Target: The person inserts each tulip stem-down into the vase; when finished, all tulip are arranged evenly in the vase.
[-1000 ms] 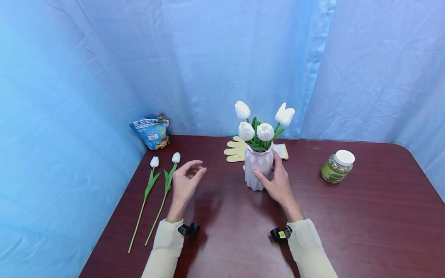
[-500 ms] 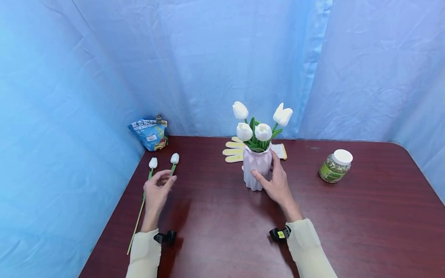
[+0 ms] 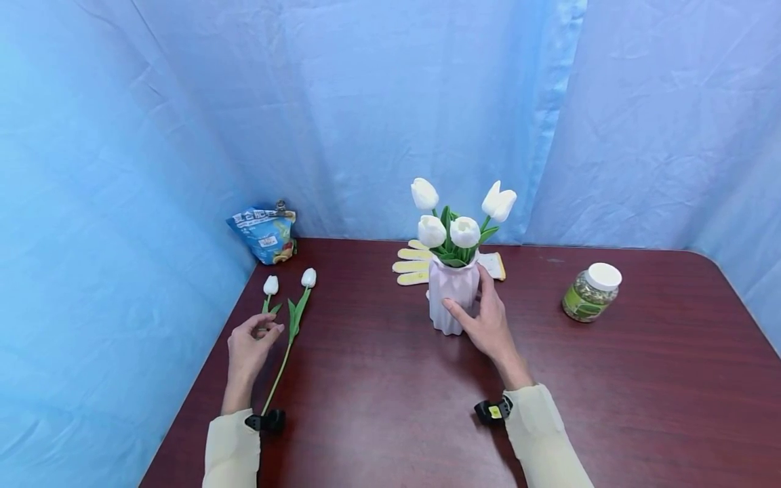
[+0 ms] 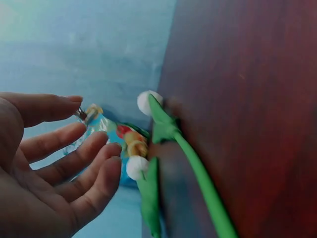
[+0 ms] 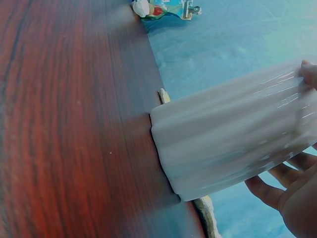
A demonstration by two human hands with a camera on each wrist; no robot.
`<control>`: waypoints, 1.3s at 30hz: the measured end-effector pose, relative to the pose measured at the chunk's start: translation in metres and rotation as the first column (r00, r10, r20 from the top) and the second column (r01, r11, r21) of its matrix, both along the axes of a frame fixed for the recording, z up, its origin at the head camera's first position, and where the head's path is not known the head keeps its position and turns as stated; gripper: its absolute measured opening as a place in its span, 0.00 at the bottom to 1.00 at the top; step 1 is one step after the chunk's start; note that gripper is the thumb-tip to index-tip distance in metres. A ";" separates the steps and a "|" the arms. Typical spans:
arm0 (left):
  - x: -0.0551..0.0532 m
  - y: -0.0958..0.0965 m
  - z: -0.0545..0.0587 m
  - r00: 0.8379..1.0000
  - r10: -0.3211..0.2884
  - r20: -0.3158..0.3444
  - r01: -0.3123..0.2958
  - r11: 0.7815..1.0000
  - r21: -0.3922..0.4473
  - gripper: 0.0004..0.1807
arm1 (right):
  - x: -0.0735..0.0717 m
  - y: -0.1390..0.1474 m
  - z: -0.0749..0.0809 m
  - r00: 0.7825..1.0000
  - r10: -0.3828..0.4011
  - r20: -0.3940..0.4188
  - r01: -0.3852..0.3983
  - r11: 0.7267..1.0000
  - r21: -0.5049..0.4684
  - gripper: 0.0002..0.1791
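My left hand (image 3: 247, 349) hovers over the leftmost white tulip (image 3: 271, 285), whose stem it hides in the head view. Its fingers are loosely bent with nothing between them, as the left wrist view shows. To its right a second white tulip (image 3: 308, 278) lies on the table, its green leaves and long stem pointing toward me. My right hand (image 3: 493, 329) holds a pale pink, ribbed vase (image 3: 450, 291), thumb on the near side and fingers round the right side. The vase (image 5: 223, 134) stands upright on the table. Several white tulips (image 3: 465, 232) with green leaves stand in it.
Behind the vase lies a white-and-yellow work glove (image 3: 412, 267). A clipped blue bag (image 3: 266, 235) stands at the back left corner. To the right is a jar (image 3: 590, 293) with a white lid. Blue curtains (image 3: 390, 122) enclose the dark red table (image 3: 378, 407).
My left hand has moved left, passing over the right-hand loose tulip to the leftmost one. The right hand stays on the vase, and both loose tulips lie where they were.
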State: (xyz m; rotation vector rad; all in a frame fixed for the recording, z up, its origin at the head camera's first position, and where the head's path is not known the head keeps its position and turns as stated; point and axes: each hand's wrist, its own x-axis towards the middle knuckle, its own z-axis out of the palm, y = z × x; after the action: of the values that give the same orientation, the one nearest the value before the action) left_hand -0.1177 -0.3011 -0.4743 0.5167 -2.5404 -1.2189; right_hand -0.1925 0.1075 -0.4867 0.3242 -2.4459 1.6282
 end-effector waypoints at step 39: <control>0.005 0.011 -0.015 0.930 -0.120 0.348 0.224 0.935 -0.275 0.08 | -0.001 0.001 0.000 1.000 0.003 -0.004 -0.003 1.000 0.006 0.50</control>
State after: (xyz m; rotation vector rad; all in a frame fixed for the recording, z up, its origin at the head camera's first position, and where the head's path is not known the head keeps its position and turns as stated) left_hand -0.1129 -0.2905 -0.4892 0.4564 -3.0449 -0.8063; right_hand -0.1933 0.1082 -0.4864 0.3321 -2.4491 1.6208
